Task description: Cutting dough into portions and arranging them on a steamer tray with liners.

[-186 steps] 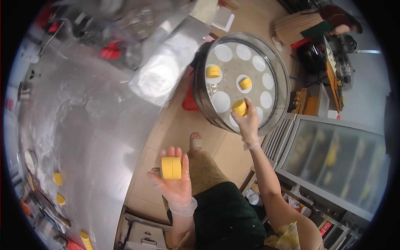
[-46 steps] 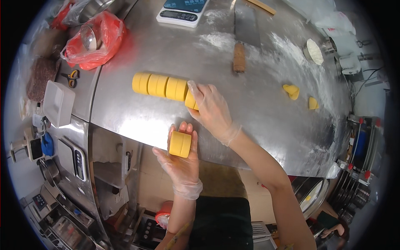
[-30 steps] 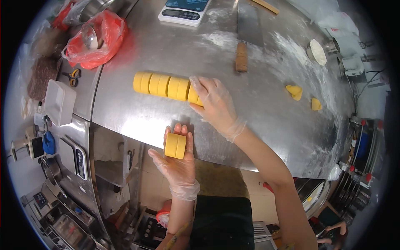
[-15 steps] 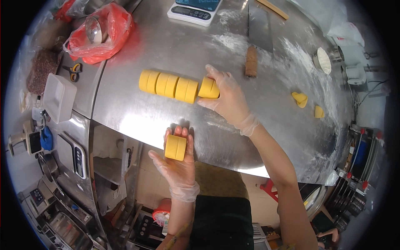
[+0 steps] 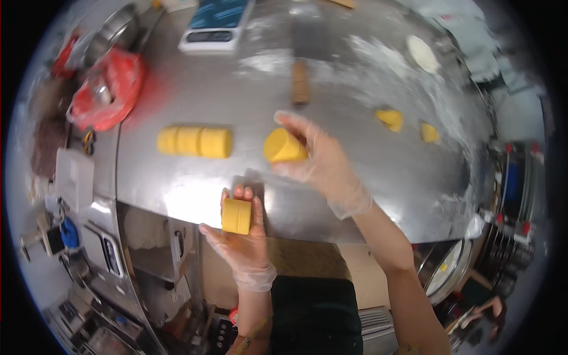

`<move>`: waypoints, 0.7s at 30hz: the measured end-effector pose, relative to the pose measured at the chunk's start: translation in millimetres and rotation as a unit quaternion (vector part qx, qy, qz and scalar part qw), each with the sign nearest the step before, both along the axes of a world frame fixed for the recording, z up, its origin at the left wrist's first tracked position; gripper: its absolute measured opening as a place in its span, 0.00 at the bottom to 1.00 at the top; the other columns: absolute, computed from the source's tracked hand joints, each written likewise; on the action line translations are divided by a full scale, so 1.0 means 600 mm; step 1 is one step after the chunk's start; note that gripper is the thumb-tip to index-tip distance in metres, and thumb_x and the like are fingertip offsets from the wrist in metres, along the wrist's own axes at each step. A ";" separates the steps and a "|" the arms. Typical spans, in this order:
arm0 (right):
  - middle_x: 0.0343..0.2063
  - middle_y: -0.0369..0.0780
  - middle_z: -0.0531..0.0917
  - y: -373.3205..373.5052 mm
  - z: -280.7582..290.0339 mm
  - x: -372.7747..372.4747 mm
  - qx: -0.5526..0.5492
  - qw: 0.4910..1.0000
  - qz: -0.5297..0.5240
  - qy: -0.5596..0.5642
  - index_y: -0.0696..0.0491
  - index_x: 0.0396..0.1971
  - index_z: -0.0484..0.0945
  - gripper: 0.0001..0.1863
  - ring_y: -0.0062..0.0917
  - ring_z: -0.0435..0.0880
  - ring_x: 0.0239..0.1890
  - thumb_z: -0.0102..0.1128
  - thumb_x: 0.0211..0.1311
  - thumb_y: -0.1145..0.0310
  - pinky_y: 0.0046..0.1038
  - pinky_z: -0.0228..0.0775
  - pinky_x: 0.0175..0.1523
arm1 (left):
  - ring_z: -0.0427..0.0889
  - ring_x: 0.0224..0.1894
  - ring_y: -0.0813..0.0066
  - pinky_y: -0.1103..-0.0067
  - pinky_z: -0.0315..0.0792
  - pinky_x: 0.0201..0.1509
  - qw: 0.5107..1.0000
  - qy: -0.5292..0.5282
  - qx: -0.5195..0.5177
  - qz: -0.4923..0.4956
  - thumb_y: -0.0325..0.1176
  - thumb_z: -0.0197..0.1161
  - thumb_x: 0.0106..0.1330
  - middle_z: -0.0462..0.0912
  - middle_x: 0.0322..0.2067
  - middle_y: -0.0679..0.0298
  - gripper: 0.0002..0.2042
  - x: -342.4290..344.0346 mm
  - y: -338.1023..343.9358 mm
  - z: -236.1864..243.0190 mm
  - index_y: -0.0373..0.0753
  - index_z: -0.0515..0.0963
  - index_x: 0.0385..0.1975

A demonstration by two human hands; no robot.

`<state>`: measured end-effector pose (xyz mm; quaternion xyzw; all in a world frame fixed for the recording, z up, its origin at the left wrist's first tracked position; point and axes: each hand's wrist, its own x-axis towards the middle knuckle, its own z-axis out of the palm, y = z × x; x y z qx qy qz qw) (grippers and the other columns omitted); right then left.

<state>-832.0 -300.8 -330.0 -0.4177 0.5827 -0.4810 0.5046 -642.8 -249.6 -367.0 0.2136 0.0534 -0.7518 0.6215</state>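
Note:
My left hand (image 5: 247, 251), in a clear plastic glove, is palm up with a short yellow dough cylinder (image 5: 236, 216) resting across the fingers; a groove runs around its middle. In my gloved right hand (image 5: 325, 163), thumb and fingers grip another yellow dough cylinder (image 5: 283, 145), its round end facing left. That piece appears just above the steel table (image 5: 177, 100), though blur hides any contact. To the left, several like pieces form a touching row (image 5: 195, 142). Two yellow dough scraps (image 5: 389, 120) lie farther right.
A cleaver with a wooden handle (image 5: 300, 83) lies beyond my right hand, amid scattered flour. A digital scale (image 5: 213, 36) stands at the back. At left are a red plastic bag (image 5: 112, 89) with a metal bowl and a clear plastic tub (image 5: 74, 180). The table's front edge runs beneath my hands.
My right hand has pulled the end dough piece away from the row, to the right. My left hand still carries its piece. The whole view has shifted, and the far things are blurred.

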 end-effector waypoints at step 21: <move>0.49 0.43 0.78 1.258 -0.069 -0.458 0.207 0.684 -0.626 0.313 0.57 0.61 0.67 0.41 0.31 0.78 0.53 0.74 0.43 0.77 0.29 0.69 0.60 | 0.68 0.63 0.53 0.58 0.61 0.69 0.785 0.069 0.085 -0.610 0.61 0.48 0.69 0.66 0.63 0.48 0.37 -0.603 0.691 -0.023 0.34 0.61 0.65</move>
